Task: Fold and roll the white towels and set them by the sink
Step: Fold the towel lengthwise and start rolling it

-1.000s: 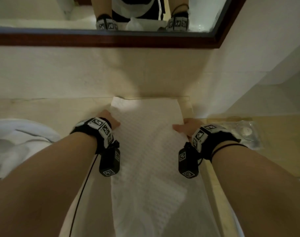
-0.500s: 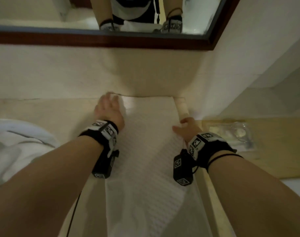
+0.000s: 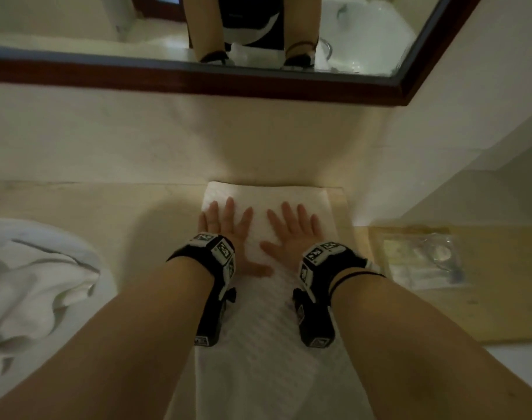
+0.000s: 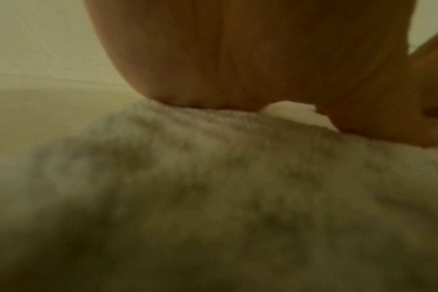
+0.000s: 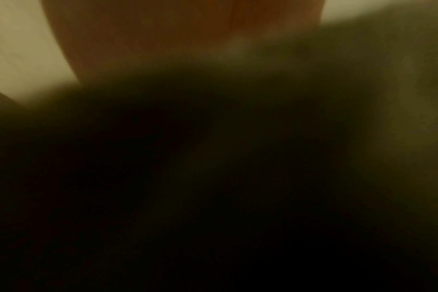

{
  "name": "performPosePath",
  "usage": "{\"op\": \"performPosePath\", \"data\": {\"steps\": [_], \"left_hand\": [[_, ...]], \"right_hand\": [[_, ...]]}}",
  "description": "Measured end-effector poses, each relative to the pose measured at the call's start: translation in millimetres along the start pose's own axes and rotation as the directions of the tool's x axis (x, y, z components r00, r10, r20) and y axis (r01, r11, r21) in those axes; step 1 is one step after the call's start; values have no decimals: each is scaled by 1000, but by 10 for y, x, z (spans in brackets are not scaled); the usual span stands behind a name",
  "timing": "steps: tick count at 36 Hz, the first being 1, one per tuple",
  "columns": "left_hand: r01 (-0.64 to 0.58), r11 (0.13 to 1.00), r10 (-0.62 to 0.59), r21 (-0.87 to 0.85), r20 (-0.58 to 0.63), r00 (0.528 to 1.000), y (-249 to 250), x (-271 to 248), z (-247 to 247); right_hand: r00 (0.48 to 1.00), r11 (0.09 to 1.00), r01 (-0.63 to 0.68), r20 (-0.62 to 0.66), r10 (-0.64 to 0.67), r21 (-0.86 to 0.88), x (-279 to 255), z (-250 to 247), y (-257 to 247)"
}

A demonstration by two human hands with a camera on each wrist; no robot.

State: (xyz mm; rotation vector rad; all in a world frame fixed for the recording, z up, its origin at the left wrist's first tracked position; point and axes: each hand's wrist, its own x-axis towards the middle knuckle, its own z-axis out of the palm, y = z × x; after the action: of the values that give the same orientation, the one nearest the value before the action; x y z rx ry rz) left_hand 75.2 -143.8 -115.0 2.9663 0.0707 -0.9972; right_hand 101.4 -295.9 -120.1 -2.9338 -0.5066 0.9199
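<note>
Dark-framed mirror [image 3: 258, 83] above cream counter [image 3: 92, 207]

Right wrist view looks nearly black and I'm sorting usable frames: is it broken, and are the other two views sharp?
Right wrist view: dark and blurred, its wrist low on the white towel, only the right hand dimly visible. Left wrist view: dim, soft, towel weave smeared under the left hand. Head view: clearest, with wide-angle bending of the mirror frame.
</note>
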Motion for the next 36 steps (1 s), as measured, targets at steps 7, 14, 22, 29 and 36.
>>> {"op": "performPosePath", "data": {"steps": [7, 14, 22, 29, 36], "left_hand": [[64, 992, -64, -111, 4, 998, -20, 99, -99], [97, 990, -93, -106, 38, 995, -1, 123, -196], [77, 994, -79, -76, -15, 997, 161, -155, -60], [-82, 996, 82, -45, -9, 997, 318, -599, 452], [-34, 999, 34, -20, -13, 999, 395, -673, 376]], "right_hand": [[990, 985, -139, -16, 141, 102, 236, -238, 364], [995, 999, -7, 100, 4, 32, -181, -235, 233], [984, 977, 163, 98, -150, -140, -557, 243, 213], [993, 985, 82, -94, -68, 152, -627, 126, 231], [909, 712, -365, 66, 411, 599, -1216, 270, 595]]}}
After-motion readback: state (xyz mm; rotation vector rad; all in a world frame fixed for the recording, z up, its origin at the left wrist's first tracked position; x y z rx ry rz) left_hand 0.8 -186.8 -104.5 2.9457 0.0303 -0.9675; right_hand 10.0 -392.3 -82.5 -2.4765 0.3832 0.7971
